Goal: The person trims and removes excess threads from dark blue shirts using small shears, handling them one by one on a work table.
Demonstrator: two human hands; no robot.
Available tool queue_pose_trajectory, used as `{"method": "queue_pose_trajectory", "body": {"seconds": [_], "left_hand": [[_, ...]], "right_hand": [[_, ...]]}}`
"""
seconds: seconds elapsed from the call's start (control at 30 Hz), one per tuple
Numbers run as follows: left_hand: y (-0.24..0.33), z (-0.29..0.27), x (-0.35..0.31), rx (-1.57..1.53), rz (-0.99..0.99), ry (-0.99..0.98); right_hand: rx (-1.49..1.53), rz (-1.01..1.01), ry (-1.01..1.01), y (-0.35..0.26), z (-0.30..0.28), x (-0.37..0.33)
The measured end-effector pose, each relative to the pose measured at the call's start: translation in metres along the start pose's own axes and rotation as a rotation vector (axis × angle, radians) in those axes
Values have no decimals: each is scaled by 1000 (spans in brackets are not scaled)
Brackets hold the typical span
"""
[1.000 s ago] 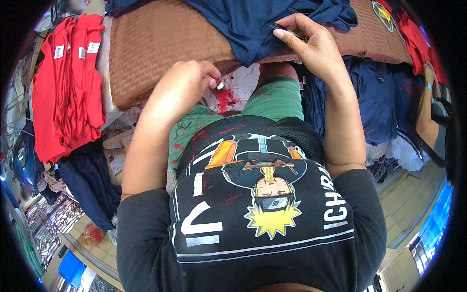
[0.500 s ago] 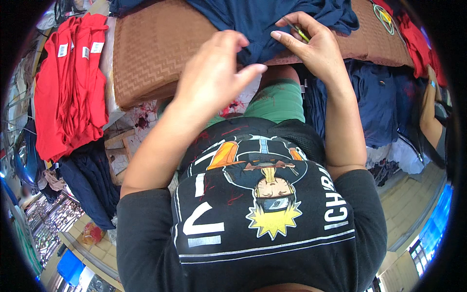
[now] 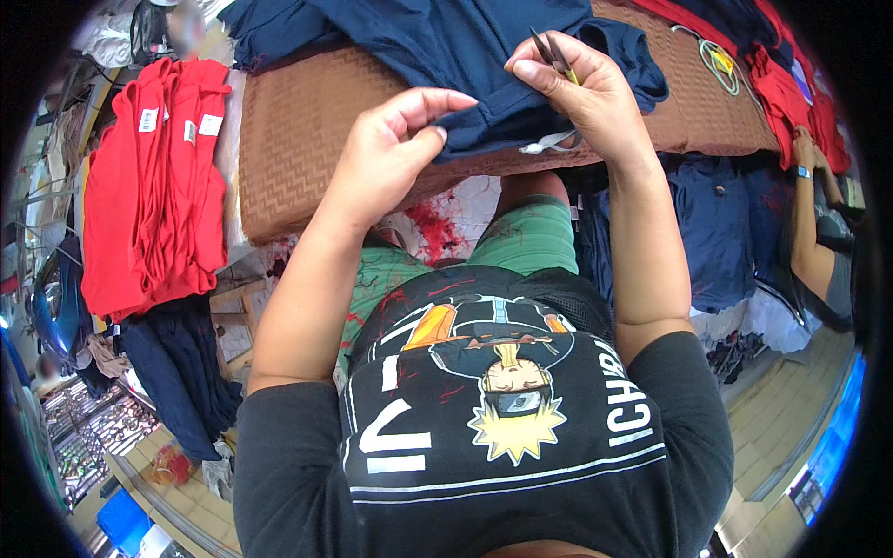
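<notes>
A navy blue garment [image 3: 437, 46] is draped over the brown padded table, with its near edge drawn toward me. My left hand [image 3: 395, 149] pinches one end of that edge between thumb and fingers. At the other end, my right hand [image 3: 595, 98] is closed around a pair of small thread snips [image 3: 555, 58], blades pointing up and away. Its thumb and forefinger also meet the navy cloth. A white piece like a cord or tag [image 3: 549, 145] hangs below the cloth near my right wrist; what it joins is hidden.
The table [image 3: 307, 130] has a brown zigzag cover. Red garments with white tags [image 3: 158, 195] hang at the left, navy ones [image 3: 712, 228] below the table at right. A coiled pale cord [image 3: 721, 60] lies at far right, near another person's arm [image 3: 814, 205].
My left hand has gone from open and above the garment to pinching its edge. The near edge is now lifted and stretched between both hands, and the white piece has come into view.
</notes>
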State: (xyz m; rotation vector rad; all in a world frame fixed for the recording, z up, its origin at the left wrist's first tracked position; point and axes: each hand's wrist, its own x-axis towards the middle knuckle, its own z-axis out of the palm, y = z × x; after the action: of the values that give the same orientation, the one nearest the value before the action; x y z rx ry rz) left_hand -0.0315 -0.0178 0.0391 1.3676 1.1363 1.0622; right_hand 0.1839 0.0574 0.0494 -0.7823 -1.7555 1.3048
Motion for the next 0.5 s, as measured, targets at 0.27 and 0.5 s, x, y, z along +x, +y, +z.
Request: {"method": "queue_pose_trajectory", "body": {"seconds": [0.27, 0.5], "left_hand": [[11, 13, -12, -297, -108, -54], [3, 33, -12, -148, 96, 158]], "right_hand": [[-236, -156, 199, 18, 13, -10], [-398, -391, 234, -5, 33, -32]]}}
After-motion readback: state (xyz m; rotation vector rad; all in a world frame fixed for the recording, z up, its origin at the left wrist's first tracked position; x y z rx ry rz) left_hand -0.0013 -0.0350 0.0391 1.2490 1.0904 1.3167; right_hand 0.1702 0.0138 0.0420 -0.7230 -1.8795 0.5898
